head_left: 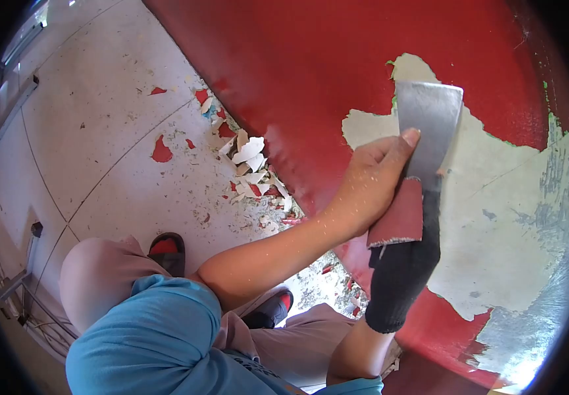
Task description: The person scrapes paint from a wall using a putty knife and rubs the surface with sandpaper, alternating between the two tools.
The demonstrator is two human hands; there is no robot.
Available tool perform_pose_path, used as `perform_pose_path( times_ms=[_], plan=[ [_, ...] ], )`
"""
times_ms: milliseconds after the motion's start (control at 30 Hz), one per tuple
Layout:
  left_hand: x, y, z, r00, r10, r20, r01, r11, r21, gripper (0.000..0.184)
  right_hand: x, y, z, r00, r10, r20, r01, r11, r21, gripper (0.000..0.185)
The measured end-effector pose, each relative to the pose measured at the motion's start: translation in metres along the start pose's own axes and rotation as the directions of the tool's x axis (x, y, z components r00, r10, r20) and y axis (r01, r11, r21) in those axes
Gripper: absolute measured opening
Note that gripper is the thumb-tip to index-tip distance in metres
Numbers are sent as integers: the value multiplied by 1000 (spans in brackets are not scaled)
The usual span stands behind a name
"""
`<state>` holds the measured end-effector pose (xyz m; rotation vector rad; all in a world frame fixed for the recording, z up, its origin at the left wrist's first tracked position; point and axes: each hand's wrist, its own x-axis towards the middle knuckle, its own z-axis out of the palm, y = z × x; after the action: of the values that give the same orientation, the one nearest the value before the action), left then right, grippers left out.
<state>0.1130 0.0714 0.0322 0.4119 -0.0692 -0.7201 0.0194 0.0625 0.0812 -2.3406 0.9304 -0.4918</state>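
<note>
On my feed the scraper sits right of centre, in front of the red wall and over its pale stripped patch. I count one scraper. Its long axis runs nearly upright in my view, leaning slightly right at the top, with the broad blade edge up and the handle end down. Whether that edge touches the wall, I cannot tell from here.

My right hand, in a black glove, has its grip closed around the handle. My left hand is bare, its thumb laid against the lower left of the blade; the rest of that grip is partly hidden, and I cannot tell how tightly it is closed. One dull red piece of sheet with a rough lower edge lies over the gloved fingers, just beneath the bare hand.

Along the foot of the wall I have a heap of pale and red flakes, too many to count. Three red scraps lie apart from it on the tiled floor. Two dark shoes show below, and metal framing and cables at the left side.
</note>
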Motion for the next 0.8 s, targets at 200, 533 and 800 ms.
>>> perform_pose_path(
  times_ms=[200,533,800],
  plan=[
    [-1,-12,-1,990,90,109,-115,961,250,45,-20,14,12,989,-7,-146,50,956,289,56],
    [2,6,-14,983,-93,160,12,895,446,39,-26,26,45,977,47,-206,105,738,666,46],
    [8,9,-13,976,-58,211,-44,893,448,50,-23,22,49,970,12,-243,147,766,626,45]
  ],
)
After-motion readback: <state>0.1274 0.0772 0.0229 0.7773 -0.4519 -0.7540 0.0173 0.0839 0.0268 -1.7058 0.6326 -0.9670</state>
